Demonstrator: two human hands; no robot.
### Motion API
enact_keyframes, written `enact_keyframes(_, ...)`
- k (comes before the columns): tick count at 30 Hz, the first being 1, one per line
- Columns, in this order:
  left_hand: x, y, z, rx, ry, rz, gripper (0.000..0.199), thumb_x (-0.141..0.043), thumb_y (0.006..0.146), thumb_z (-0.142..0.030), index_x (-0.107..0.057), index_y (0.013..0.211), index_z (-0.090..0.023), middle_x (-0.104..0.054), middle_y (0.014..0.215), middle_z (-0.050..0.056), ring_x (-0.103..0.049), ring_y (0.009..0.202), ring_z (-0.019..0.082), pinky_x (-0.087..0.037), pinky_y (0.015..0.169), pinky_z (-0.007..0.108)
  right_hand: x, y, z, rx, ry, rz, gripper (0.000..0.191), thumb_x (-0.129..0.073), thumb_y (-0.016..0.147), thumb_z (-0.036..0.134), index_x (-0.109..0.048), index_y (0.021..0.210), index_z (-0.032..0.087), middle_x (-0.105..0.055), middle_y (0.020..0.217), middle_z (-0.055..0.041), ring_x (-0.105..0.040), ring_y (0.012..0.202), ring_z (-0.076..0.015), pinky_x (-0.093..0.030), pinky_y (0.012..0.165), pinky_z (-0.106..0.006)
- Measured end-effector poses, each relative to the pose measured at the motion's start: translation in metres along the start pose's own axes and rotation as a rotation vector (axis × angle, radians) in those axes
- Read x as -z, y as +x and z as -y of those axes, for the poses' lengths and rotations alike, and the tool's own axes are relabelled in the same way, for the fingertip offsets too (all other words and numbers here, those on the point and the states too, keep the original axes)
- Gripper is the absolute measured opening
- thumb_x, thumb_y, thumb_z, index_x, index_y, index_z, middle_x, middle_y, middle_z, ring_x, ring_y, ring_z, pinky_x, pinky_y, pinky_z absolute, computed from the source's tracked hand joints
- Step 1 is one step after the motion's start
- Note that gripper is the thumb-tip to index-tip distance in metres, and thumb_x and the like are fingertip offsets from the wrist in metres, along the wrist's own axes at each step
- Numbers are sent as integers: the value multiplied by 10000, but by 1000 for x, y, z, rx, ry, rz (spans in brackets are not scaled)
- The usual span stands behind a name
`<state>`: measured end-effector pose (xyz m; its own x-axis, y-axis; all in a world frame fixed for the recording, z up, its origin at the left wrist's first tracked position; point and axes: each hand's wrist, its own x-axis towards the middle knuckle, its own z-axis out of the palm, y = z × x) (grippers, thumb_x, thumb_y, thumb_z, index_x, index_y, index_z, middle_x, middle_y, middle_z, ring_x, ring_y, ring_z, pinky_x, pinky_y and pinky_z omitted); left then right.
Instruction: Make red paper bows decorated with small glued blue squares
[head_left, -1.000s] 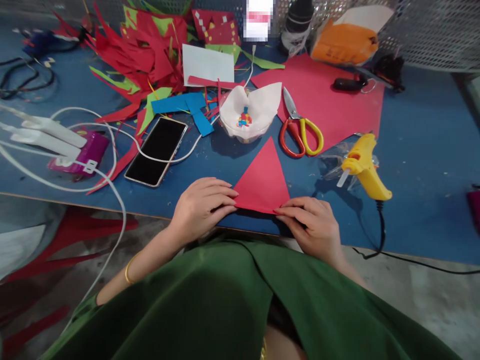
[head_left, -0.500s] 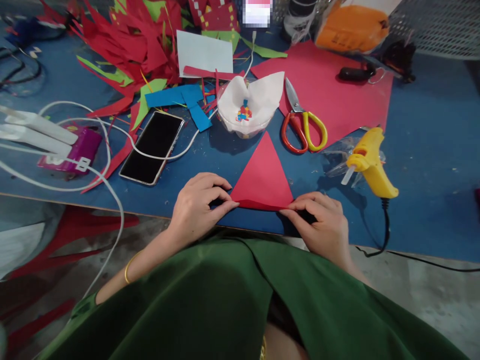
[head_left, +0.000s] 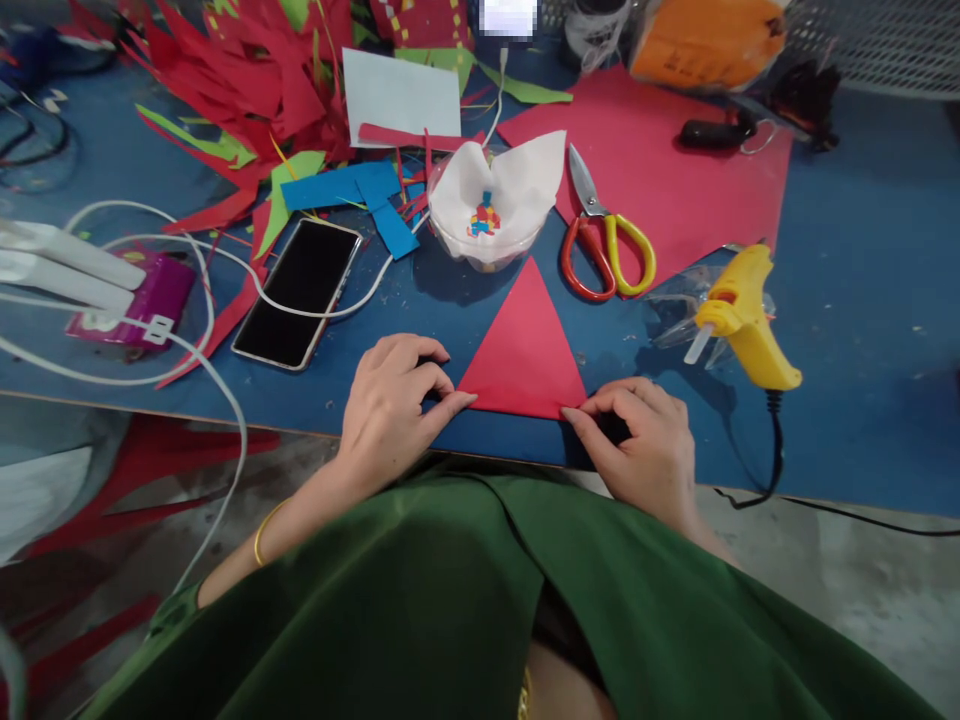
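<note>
We work at the blue surface (head_left: 862,390). Red sheet (head_left: 697,190) lies on it, rear, R of ctr. We have the red triangle (head_left: 521,345) near the front edge, apex fwd. L hand (head_left: 390,400) pinches its L base corner; R hand (head_left: 646,445) pinches the base nr the R corner. Caution: unequal pull by the hands may skew or crease it. Bowl (head_left: 491,262) stands just beyond the apex; pushing fwd could tip it. Glue gun (head_left: 750,325) lies R of R hand; a wide swing could knock it. Bits (head_left: 484,218) in bowl may scatter if jolted.
</note>
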<state>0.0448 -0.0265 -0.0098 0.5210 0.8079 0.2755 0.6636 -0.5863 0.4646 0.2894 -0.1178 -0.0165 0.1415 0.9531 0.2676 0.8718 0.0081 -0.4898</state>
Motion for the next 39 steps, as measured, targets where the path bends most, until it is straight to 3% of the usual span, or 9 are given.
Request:
enact_keyframes(8, -1, 0, -1, -20, 63, 33, 256, -659, 897, -388, -602, 718, -214, -666, 1047, 87, -599, 1040, 292, -441, 901, 475, 1, 1, -1, -6, -7, 29, 183, -681, 882, 322, -604, 744, 230, -650, 813, -14, -622, 795, -209, -388, 779, -394)
enact_keyframes(15, -2, -2, -4, -52, 114, -46, 139, -676, 888, -319, -632, 798, -223, -700, 1016, 75, -623, 1002, 285, -447, 881, 458, 1, 2, -1, 0, -10, 48, 191, -670, 890, 322, -602, 742, 225, -655, 820, -21, -616, 802, -213, -382, 793, -400)
enact_keyframes(18, -4, -2, -9, -250, 153, -73, 114, -570, 940, -193, -672, 984, -213, -728, 995, 67, -637, 971, 251, -474, 840, 399, 1, 2, -2, -15, -3, 55, 192, -669, 887, 333, -609, 742, 224, -654, 823, -18, -611, 806, -213, -374, 803, -403)
enact_keyframes(21, -7, -1, -16, -556, 217, 26, 293, -420, 983, -98, -669, 1120, -174, -740, 1042, 60, -638, 970, 205, -495, 838, 331, 1, 2, -2, -24, -15, 60, 201, -672, 879, 348, -614, 738, 218, -647, 808, -15, -607, 801, -216, -360, 779, -391)
enact_keyframes(23, -8, -1, -22, -628, 276, 105, 329, -393, 987, -83, -650, 1188, -127, -732, 1086, 74, -626, 970, 203, -501, 832, 322, 0, 2, -1, -28, -28, 64, 209, -670, 879, 358, -616, 738, 214, -648, 810, -17, -605, 801, -219, -354, 765, -383)
enact_keyframes(27, -8, -3, -34, -571, 352, 229, 390, -463, 979, -205, -572, 1348, -138, -701, 1102, 91, -599, 901, 240, -491, 749, 370, -1, 2, 0, -31, -41, 58, 220, -647, 894, 371, -617, 745, 211, -654, 825, -24, -610, 819, -224, -364, 782, -388)
enact_keyframes(32, -8, -8, -40, -496, 372, 292, 473, -472, 991, -422, -555, 1371, -154, -663, 1146, 119, -575, 942, 266, -456, 771, 397, 4, -7, -7, -48, -98, -24, 157, -639, 888, 361, -637, 874, 206, -670, 900, -57, -633, 849, -240, -418, 793, -410)
enact_keyframes(36, -9, -9, -39, -504, 366, 288, 501, -475, 987, -449, -540, 1378, -144, -654, 1157, 125, -563, 951, 275, -442, 779, 401, 11, -22, -10, 146, -169, -230, 255, -642, 885, 251, -607, 1127, 178, -720, 1021, -111, -682, 915, -249, -480, 822, -405)
enact_keyframes(39, -11, -10, -40, -507, 364, 273, 508, -461, 988, -465, -545, 1367, -138, -658, 1140, 125, -560, 945, 281, -447, 784, 411, 8, -26, -4, 473, -162, -97, 387, -588, 931, 208, -533, 1306, 127, -735, 1158, -145, -682, 1090, -239, -491, 939, -377)
